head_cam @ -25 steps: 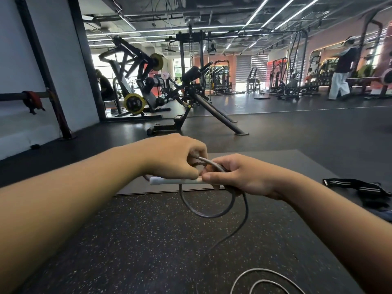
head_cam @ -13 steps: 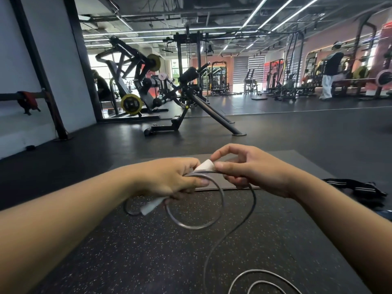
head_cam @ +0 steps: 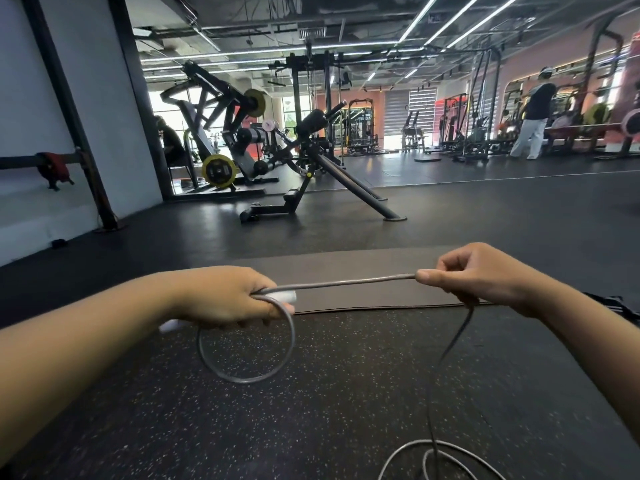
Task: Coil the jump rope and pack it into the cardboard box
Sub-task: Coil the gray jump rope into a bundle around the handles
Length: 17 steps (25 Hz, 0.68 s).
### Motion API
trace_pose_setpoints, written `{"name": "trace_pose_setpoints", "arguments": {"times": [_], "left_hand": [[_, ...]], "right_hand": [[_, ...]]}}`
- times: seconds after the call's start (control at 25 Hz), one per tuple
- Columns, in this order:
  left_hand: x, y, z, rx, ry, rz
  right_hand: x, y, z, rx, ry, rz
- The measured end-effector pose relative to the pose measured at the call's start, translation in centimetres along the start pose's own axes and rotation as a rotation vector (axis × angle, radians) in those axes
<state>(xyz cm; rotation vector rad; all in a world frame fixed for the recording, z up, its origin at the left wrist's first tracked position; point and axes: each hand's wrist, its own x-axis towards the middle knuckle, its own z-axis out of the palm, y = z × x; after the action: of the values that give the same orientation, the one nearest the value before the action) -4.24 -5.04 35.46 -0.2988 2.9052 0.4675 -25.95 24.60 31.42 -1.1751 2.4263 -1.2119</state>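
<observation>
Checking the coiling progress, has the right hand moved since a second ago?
Yes. The right hand has pulled away to the right along the grey mat's front edge, stretching the jump rope away from the left hand.

Both forearms are bare to the frame edge, with no sleeve showing. The left hand (head_cam: pixel 225 296) and right hand (head_cam: pixel 478 275) are bare too, with short plain nails.

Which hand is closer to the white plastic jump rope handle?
Left. The left hand is closed around the white plastic handle, its ends poking out. The right hand pinches the grey rope well off to the side.
</observation>
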Motion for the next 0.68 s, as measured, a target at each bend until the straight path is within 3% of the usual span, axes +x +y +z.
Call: {"name": "trace_pose_setpoints", "arguments": {"times": [0.16, 0.24, 0.4, 0.56, 0.68], "left_hand": [[-0.7, -2.3, -0.4, -0.435, -0.164, -0.039], [-0.6, -2.0, -0.1, -0.599, -0.163, 0.011], [0.9, 0.4, 0.6, -1.027, 0.172, 0.064], [3.2, 3.5, 2.0, -1.616, 0.563, 0.108], [5.0, 6.6, 3.4, -1.965, 0.859, 0.033]], "right_hand": [[-0.5, 0.6, 0.3, 0.075, 0.096, 0.051], [0.1, 0.4, 1.6, 0.339, 0.138, 0.039], [1.1, -1.8, 4.7, 0.875, -0.008, 0.029], [0.6, -5.2, 8.4, 0.846, 0.038, -0.003], [0.9, -7.1, 11.0, 0.776, 0.083, -0.013]]}}
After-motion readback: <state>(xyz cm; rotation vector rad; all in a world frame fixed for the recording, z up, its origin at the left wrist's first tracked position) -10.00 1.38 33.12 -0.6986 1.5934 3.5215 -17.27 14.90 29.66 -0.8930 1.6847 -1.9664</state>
